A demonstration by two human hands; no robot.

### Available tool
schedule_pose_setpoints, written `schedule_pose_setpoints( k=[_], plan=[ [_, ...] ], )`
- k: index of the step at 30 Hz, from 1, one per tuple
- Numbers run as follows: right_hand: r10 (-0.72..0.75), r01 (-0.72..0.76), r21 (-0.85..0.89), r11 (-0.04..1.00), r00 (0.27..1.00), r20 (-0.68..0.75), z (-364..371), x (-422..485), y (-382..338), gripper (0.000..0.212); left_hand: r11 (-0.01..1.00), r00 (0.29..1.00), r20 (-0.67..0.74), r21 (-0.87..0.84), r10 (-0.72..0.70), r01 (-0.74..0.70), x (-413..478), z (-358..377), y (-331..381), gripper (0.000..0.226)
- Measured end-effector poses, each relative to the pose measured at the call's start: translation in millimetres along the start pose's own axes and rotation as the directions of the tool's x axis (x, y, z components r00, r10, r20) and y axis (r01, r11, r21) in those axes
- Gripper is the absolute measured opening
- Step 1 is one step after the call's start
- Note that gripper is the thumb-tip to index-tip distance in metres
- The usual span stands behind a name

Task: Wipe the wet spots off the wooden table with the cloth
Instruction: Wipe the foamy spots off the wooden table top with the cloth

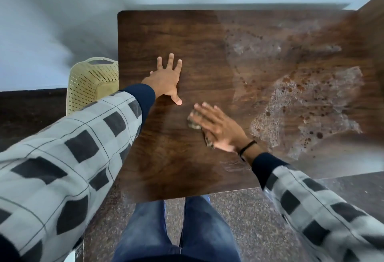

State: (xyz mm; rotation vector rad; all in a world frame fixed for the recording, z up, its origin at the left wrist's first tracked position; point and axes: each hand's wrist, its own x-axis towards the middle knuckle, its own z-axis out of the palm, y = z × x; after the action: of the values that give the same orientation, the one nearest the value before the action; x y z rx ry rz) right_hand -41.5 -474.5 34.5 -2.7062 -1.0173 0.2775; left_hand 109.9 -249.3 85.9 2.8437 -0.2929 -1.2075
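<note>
1. Your left hand [167,78] lies flat on the wooden table [166,33], palm down, with the fingers straight and spread and the thumb pointing back towards you. It holds nothing.
2. Your right hand [216,126] is flat too, with its fingers straight and close together, pressing down on the cloth [194,120]. No finger curls round it.
3. You have the cloth under that palm and those fingers, near the middle of the table and a little towards your side. A crumpled part shows past the fingers on the left, and a small bit shows by the heel of the hand.
4. You can see the wet spots [301,99] across the right part of the table. They are pale smeared patches dotted with dark drops, lying to the right of your right hand and apart from the cloth.
5. Around your left hand the wood looks dark and even.
6. You wear a black band [248,147] on the right wrist.
7. You have a pale yellow perforated basket [91,83] just beside the table's left edge.
</note>
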Motion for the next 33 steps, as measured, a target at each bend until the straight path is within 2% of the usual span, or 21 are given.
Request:
schedule_pose_setpoints(
  k=[2, 4, 8, 10, 12, 15, 19, 21, 25, 26, 27, 29, 30, 31, 33],
  plan=[
    [0.222, -0.218, 0.068, 0.974, 0.973, -0.063, -7, 16, 4, 0.061, 1.0, 1.0, -0.003, -0.001, -0.009, 0.009, 1, 0, -1, 0.151],
    [0.306, -0.298, 0.094, 0.95, 0.948, -0.088, 2, 10, -13, 0.061, 1.0, 1.0, -0.006, -0.002, -0.014, 0.014, 2, 1, -2, 0.151],
    [0.038, -0.035, 0.08, 0.996, 0.999, -0.036, 27, -48, -52, 0.061, 1.0, 1.0, -0.012, -0.009, -0.018, 0.018, 3, 2, -1, 0.15],
    [-0.034, 0.035, 0.055, 0.998, 0.999, -0.016, 26, -57, -48, 0.061, 1.0, 1.0, -0.012, 0.007, -0.012, 0.012, 3, 1, 0, 0.15],
    [0.013, -0.012, 0.037, 0.999, 1.0, -0.025, 19, -48, -41, 0.061, 0.999, 1.0, -0.007, 0.031, -0.017, 0.017, 4, 0, 2, 0.15],
    [0.194, -0.191, 0.047, 0.98, 0.979, -0.064, 15, -31, -47, 0.059, 0.991, 0.998, -0.038, 0.125, 0.05, -0.045, 4, 3, 13, 0.146],
    [0.35, -0.341, 0.087, 0.936, 0.928, -0.125, 28, -30, -71, 0.06, 0.988, 0.991, -0.011, 0.081, 0.132, -0.131, 4, 16, 28, 0.146],
    [0.361, -0.349, 0.106, 0.931, 0.923, -0.133, 36, -33, -79, 0.059, 0.989, 0.991, -0.002, 0.069, 0.131, -0.131, 6, 21, 31, 0.146],
    [0.162, -0.161, 0.022, 0.987, 0.985, -0.057, 30, -48, -64, 0.059, 0.988, 0.99, -0.015, 0.067, 0.138, -0.136, 7, 25, 31, 0.147],
    [0.171, -0.171, 0.018, 0.985, 0.983, -0.061, 25, -48, -55, 0.06, 0.988, 0.99, -0.019, 0.069, 0.139, -0.137, 5, 24, 30, 0.147],
    [0.246, -0.244, 0.035, 0.969, 0.965, -0.087, 21, -45, -50, 0.06, 0.987, 0.989, -0.022, 0.071, 0.143, -0.141, 4, 23, 28, 0.147],
    [0.487, -0.476, 0.102, 0.873, 0.859, -0.157, 21, -37, -57, 0.061, 0.986, 0.988, -0.021, 0.077, 0.153, -0.151, 1, 21, 27, 0.147],
    [0.559, -0.542, 0.134, 0.829, 0.808, -0.188, 26, -36, -69, 0.062, 0.985, 0.988, -0.018, 0.082, 0.156, -0.154, -1, 20, 28, 0.146],
    [0.562, -0.542, 0.148, 0.827, 0.803, -0.199, 34, -38, -83, 0.063, 0.984, 0.987, -0.013, 0.086, 0.157, -0.156, -2, 19, 30, 0.146],
    [0.415, -0.399, 0.122, 0.909, 0.894, -0.167, 48, -52, -104, 0.064, 0.984, 0.987, -0.004, 0.078, 0.158, -0.157, -5, 17, 34, 0.144]
  ],
)
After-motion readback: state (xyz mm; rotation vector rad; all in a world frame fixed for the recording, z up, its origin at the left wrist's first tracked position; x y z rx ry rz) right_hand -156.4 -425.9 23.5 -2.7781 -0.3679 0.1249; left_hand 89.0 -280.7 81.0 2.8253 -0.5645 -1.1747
